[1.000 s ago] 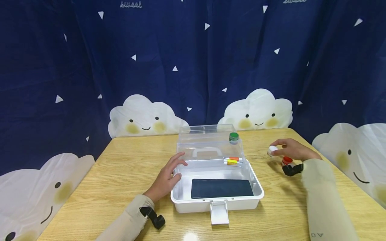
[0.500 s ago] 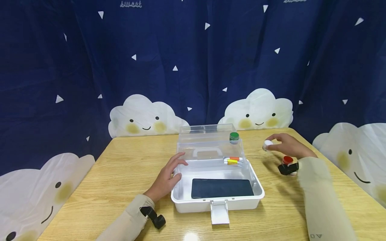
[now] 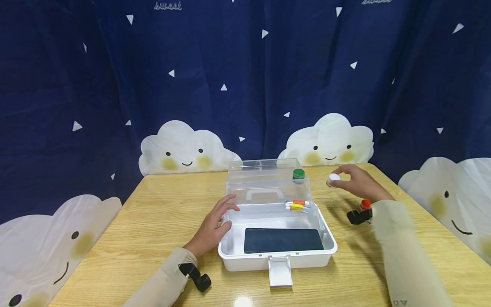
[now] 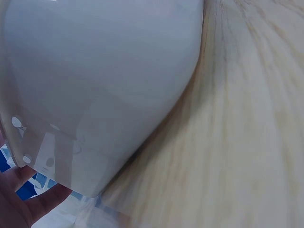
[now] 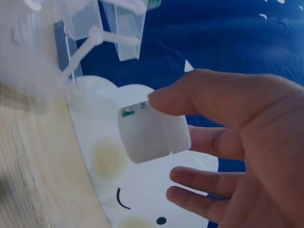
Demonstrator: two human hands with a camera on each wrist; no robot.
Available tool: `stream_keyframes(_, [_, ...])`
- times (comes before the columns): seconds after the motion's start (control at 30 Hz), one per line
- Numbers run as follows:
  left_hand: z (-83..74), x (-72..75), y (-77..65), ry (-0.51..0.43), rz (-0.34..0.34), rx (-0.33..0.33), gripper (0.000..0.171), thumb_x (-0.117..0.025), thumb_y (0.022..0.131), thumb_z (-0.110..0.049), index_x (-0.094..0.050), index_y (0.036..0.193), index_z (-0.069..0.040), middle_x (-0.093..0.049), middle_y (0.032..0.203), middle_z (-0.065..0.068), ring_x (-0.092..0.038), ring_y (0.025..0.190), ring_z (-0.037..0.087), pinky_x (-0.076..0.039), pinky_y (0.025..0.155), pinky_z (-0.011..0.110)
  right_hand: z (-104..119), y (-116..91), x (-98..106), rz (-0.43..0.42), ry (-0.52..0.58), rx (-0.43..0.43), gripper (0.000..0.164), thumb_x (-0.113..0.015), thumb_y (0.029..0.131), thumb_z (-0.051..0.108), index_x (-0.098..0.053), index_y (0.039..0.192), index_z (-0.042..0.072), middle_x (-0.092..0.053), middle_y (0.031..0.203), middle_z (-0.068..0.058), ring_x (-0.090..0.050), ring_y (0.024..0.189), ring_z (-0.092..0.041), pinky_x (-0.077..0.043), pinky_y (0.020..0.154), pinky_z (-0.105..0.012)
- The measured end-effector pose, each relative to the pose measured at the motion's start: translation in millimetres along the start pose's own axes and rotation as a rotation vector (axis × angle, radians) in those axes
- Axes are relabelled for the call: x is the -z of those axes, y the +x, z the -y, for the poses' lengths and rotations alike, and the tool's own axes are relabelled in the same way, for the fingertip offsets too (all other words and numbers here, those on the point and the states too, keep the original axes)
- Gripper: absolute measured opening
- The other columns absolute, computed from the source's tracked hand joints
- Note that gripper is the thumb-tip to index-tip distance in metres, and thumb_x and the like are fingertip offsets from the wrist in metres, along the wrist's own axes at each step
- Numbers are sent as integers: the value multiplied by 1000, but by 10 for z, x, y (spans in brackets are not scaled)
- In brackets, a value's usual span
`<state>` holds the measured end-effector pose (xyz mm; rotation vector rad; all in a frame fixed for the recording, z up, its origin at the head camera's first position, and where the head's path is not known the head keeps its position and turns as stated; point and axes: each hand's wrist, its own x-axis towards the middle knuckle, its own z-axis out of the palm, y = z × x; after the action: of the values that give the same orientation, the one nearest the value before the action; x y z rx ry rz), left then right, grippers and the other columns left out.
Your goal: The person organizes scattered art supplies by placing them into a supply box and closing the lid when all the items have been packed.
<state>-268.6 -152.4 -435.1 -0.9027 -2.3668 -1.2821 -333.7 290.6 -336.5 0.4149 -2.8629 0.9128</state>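
My right hand [image 3: 356,181] pinches a small jar with a white lid [image 3: 332,179] between thumb and fingers, above the table right of the box. In the right wrist view this jar [image 5: 154,135] is pale, with a little green and dark print near one edge. An open white storage box [image 3: 312,259] with raised clear trays stands in the middle of the table. My left hand [image 3: 212,224] rests at its left rim, fingers loosely extended. Inside lies a dark flat slab [image 3: 283,240]. A green-lidded jar [image 3: 298,175] sits in the top clear tray.
Orange and yellow pen-like sticks [image 3: 297,206] lie in the lower clear tray. A red-lidded jar [image 3: 365,204] stands on the wooden table [image 3: 161,209], partly behind my right wrist camera. The box's front latch [image 3: 280,273] hangs down. A blue cloud-print curtain [image 3: 245,85] hangs behind.
My right hand has moved left and away from me with the white-lidded jar, from near the red-lidded jar towards the box's trays. The left hand has stayed in place.
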Motion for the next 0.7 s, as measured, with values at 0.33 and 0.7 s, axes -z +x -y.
stream_keyframes(0.33, [9, -18, -5, 8, -7, -19, 43, -50, 85, 5, -58, 119, -20, -33, 153, -1, -33, 139, 25, -40, 97, 54, 201, 37, -94, -90, -7, 7, 51, -69, 86, 41, -59, 119, 3, -42, 140, -25, -35, 131, -44, -29, 102, -64])
stream_keyframes(0.7, [13, -5, 3, 9, -2, -2, 40, -49, 85, 0, -57, 118, -22, -33, 154, -1, -30, 140, 16, -36, 103, 53, 317, 102, -199, -129, 16, -3, 52, -69, 86, 42, -58, 122, 6, -33, 149, -24, -27, 135, -46, -25, 103, -67])
